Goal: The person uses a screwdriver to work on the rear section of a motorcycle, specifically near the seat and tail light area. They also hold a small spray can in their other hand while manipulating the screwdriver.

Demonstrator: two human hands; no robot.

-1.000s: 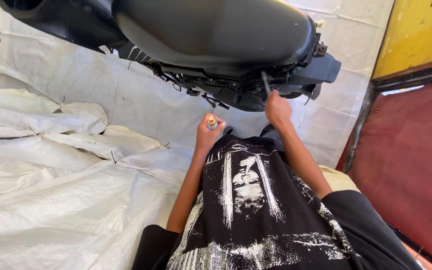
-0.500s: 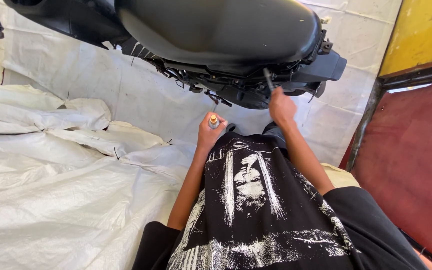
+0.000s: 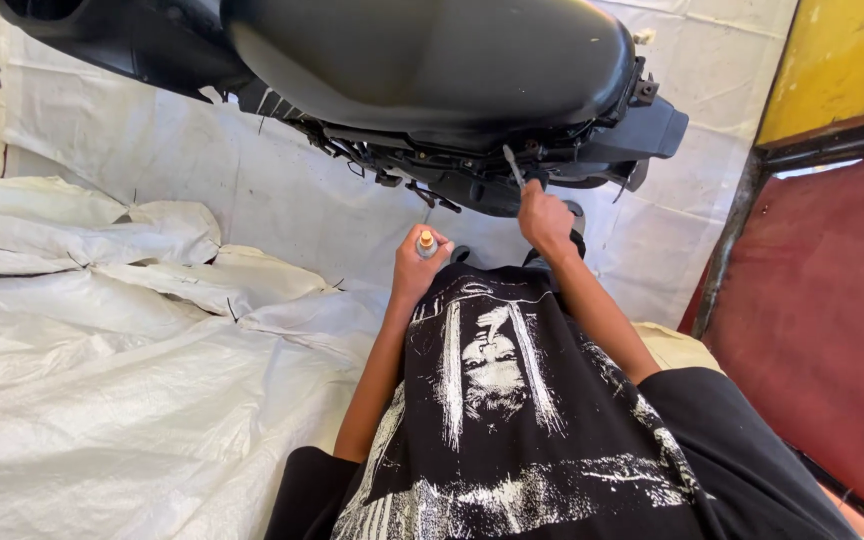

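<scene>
One head-worn camera looks steeply down, close over the person's torso, facing the scooter [image 3: 432, 90]

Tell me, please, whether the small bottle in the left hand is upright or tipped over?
Upright: the small bottle stands in the left hand with its orange tip pointing up, just below the scooter.

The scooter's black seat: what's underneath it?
Under the black seat show dark frame parts and loose wires, where the right hand pokes a thin tool. Below lies white sheeting. Anything deeper inside is covered by the bodywork.
</scene>
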